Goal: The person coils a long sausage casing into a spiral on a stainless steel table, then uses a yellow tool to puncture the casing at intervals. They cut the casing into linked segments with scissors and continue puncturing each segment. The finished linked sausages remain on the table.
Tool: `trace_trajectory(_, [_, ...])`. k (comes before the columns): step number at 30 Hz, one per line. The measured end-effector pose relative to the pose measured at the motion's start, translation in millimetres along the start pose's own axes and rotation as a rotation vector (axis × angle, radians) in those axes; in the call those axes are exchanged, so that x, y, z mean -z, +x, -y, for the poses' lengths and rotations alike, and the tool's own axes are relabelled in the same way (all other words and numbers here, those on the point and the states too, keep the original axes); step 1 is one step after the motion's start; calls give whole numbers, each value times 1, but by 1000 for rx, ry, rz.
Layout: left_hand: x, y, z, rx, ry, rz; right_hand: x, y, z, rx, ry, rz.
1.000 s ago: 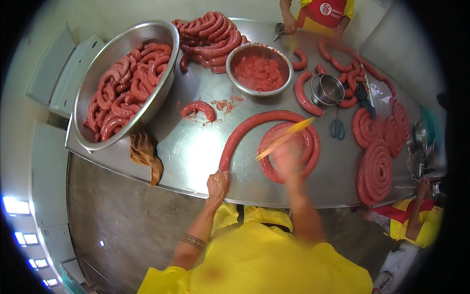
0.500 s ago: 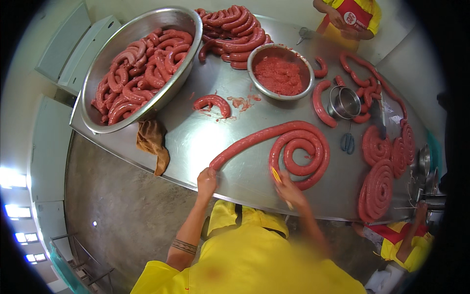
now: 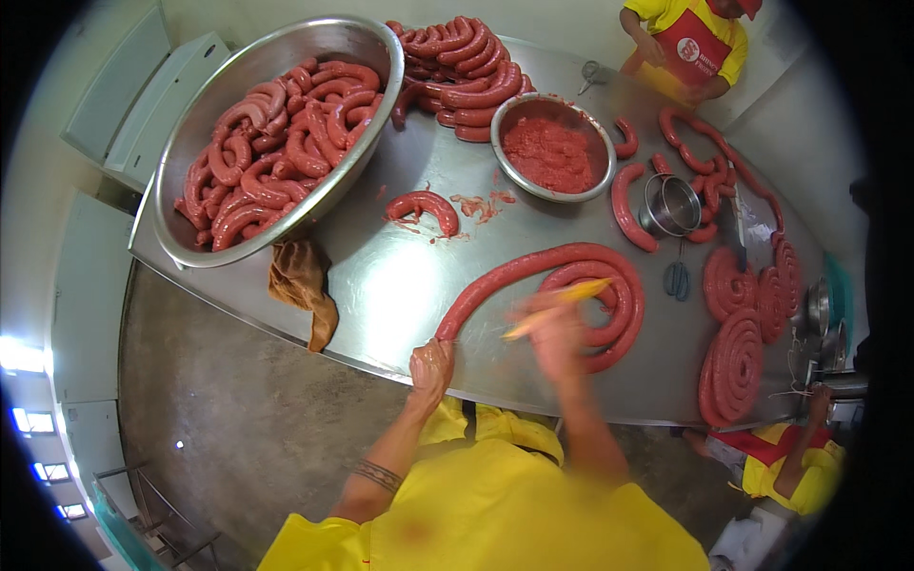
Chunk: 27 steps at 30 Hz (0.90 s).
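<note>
A long raw sausage (image 3: 505, 273) lies on the steel table, curled into a loose spiral at its right part. Its free end runs down to the near edge, where my left hand (image 3: 431, 369) is closed around it. Over the left side of the spiral, my right hand (image 3: 555, 338) grips a slim yellow tool (image 3: 583, 291), which slants across the coil. Motion smears this hand and the tool, so the tool's exact kind does not show. A short curved sausage (image 3: 426, 208) rests farther back, beside scraps of meat.
A large steel basin (image 3: 386, 76) of sausages stands at the back left, with a brown cloth (image 3: 303, 285) at the table edge. Behind the spiral sits a bowl of minced meat (image 3: 554, 152). To the right are scissors (image 3: 677, 280), a small steel pot (image 3: 671, 204), and coiled sausages (image 3: 731, 369). Two co-workers stand nearby.
My left hand has shifted right with the sausage end. My right hand has come up off the coil's near side, and the yellow tool has swung across the spiral.
</note>
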State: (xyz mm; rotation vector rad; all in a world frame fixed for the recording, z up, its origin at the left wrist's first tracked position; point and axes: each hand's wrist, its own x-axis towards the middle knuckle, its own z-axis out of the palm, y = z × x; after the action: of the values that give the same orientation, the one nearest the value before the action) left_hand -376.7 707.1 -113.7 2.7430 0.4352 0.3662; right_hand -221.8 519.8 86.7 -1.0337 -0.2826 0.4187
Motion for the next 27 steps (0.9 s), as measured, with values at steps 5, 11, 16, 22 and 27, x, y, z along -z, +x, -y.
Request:
trace_trajectory(5, [-11,20,13,58,-73,-156,122,-67,89,-342,-50,-318])
trace_trajectory(11, [66,22,5,199,-340,-188,64,-38,-110,-289,-1028,159])
trace_trajectory(16, [91,17,-5,94,-389,-201,-43,46,-142,-147,-869,987])
trace_trajectory(22, [27,8,-3,144,-55,20,-56,13,-36,204,-803,383])
trace_trajectory(27, [10,14,26,646,-595,75,78,-25,99,36,129,-324])
